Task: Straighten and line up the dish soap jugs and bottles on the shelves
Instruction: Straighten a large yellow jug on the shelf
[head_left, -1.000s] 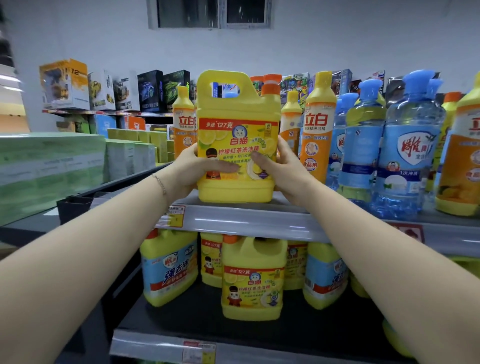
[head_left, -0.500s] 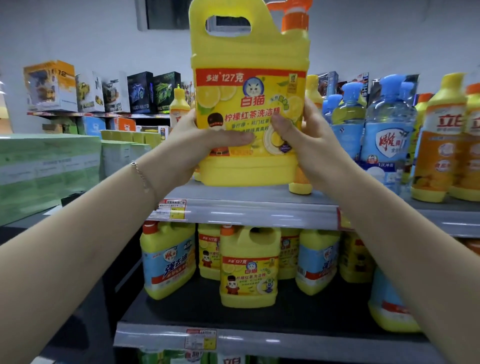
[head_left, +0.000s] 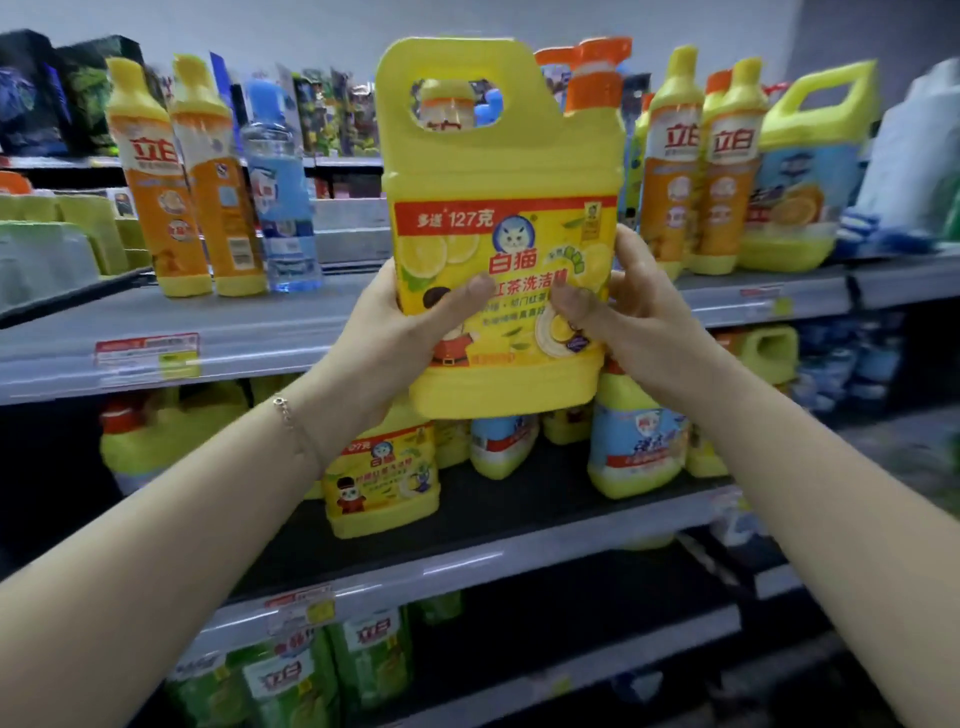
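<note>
One yellow jug hangs upright in the air before the shelves, gripped by two hands. The left hand clasps its lower left side, thumb across the label; the right hand clasps the lower right likewise. Left of the left hand stand two orange bottles and one clear blue bottle. Right of the right hand stand two more orange bottles and one blue-labelled jug.

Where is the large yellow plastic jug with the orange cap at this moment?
Head view, centre: the large yellow plastic jug is held in the air between the left hand and right hand, in front of the grey upper shelf.
</note>
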